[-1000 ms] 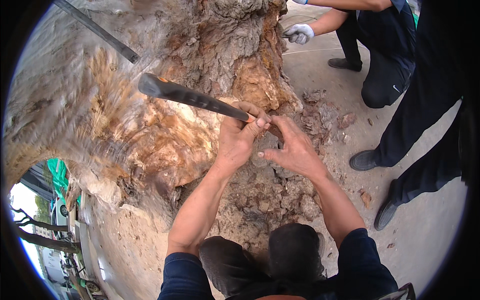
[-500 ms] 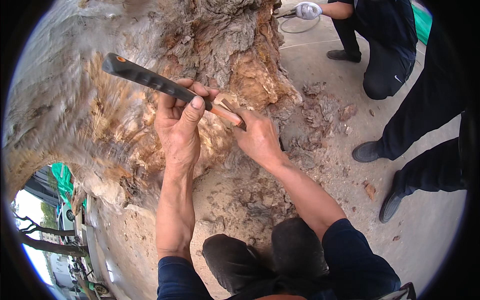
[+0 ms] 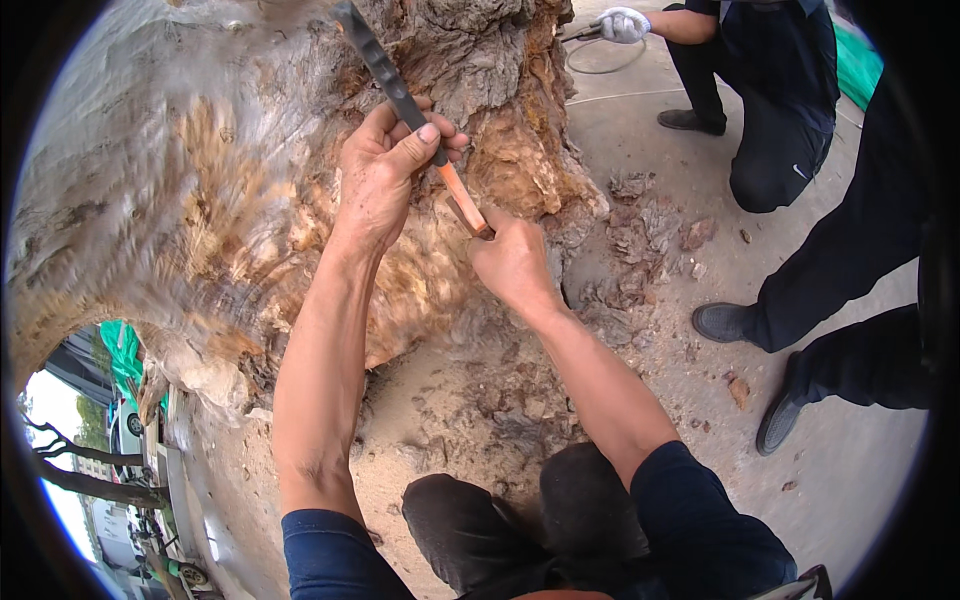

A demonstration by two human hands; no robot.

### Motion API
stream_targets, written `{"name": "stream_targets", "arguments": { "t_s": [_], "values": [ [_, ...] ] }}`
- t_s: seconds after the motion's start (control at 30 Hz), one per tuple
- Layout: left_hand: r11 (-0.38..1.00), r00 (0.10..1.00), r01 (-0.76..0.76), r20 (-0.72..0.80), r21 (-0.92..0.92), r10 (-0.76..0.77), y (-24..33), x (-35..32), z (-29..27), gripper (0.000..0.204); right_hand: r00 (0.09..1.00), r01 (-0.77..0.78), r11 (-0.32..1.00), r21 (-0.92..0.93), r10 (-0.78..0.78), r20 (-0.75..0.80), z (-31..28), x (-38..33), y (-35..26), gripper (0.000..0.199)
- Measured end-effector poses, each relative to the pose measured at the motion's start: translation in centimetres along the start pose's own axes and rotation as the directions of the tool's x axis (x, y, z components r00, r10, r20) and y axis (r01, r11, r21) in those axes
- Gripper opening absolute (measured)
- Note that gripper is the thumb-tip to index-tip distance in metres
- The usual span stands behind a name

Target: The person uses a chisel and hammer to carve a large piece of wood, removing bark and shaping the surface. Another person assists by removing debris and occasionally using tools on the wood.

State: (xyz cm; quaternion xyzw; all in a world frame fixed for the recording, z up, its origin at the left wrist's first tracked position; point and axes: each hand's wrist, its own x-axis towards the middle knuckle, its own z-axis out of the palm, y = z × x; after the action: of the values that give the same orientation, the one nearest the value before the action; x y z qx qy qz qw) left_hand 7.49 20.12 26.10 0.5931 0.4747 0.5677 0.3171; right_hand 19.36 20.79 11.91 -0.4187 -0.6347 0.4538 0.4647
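A hand tool with a long black grip (image 3: 378, 62) and an orange shaft (image 3: 460, 197) slants across the front of a large, rough tree trunk (image 3: 245, 215). My left hand (image 3: 385, 165) holds the grip near its lower end, thumb laid along it and fingers behind. Around the tool's lower end my right hand (image 3: 515, 258) is closed. A dark edge shows beside the orange shaft there, but the hand hides most of that end, so its kind is unclear. Behind both hands lies pale, torn wood with rugged grey-brown bark above.
Bark pieces (image 3: 630, 235) and crumbs litter the ground right of the trunk. Upper right, a person kneels, a white-gloved hand (image 3: 622, 25) on a tool near a thin cable. Another person's dark shoes (image 3: 728, 322) stand at right. Green sheeting (image 3: 122, 352) hangs at far left.
The tool has turned steeper, its butt end swinging up and to the right. My left hand has risen and moved right with the grip; my right hand stays about where it was.
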Motion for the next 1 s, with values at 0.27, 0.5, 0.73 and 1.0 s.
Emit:
{"name": "stream_targets", "arguments": {
  "t_s": [0.27, 0.5, 0.73, 1.0],
  "values": [
    [0.995, 0.995, -0.053, 0.089, 0.086, 0.045, -0.8, 1.8, 1.7, 0.033, 0.989, 0.113, 0.993, 0.035, -0.109, -0.103, 1.0, 0.4, 1.3, 0.014],
    [0.981, 0.984, -0.147, 0.125, 0.130, 0.131, -0.2, 1.3, 4.2, 0.026, 0.957, 0.219, 0.975, 0.044, -0.206, -0.203, 4.7, -0.1, 3.9, 0.012],
    [0.927, 0.961, -0.238, -0.064, 0.291, 0.267, -0.2, -0.3, 7.3, 0.026, 0.834, 0.437, 0.878, -0.198, -0.477, -0.276, 4.2, 1.1, 3.7, 0.029],
    [0.695, 0.789, -0.571, 0.061, 0.436, 0.611, -4.4, -0.4, 9.9, 0.019, 0.961, 0.201, 0.967, 0.158, -0.164, -0.222, 5.4, 0.7, 3.6, 0.022]
  ]
}}
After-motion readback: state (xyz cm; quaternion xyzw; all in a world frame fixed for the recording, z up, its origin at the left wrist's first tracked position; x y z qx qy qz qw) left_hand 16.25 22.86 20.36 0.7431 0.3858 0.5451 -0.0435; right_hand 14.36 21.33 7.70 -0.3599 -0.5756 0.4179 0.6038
